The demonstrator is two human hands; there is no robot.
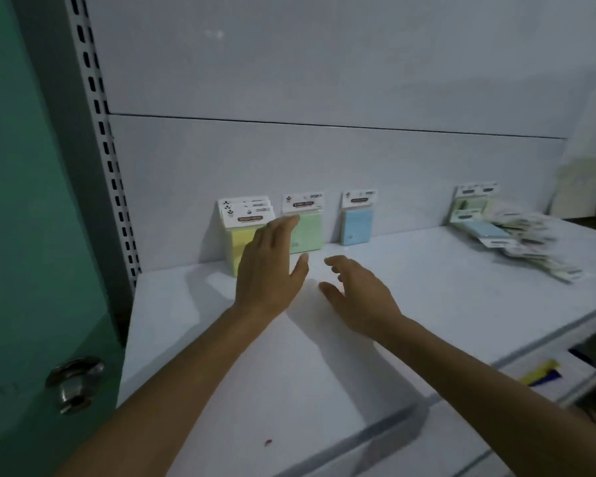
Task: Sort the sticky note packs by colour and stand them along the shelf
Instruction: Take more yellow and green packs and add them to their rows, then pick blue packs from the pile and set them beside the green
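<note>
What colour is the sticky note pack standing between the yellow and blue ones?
Pale green rectangular sticky note pack, shown best in the head view.

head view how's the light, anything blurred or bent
Head view: dim light; the loose pile of sticky note packs at right is smeared; the standing blue sticky note pack is sharper; soft shadows on the white shelf; the slotted metal upright bows.

Place: a shop.
Fixture: white metal display shelf (324, 356), back panel (324, 166), slotted upright (101, 132) at 10 o'clock.
Stock: sticky note packs (356, 225) with hang-tab header cards, 12 to 2 o'clock.
</note>
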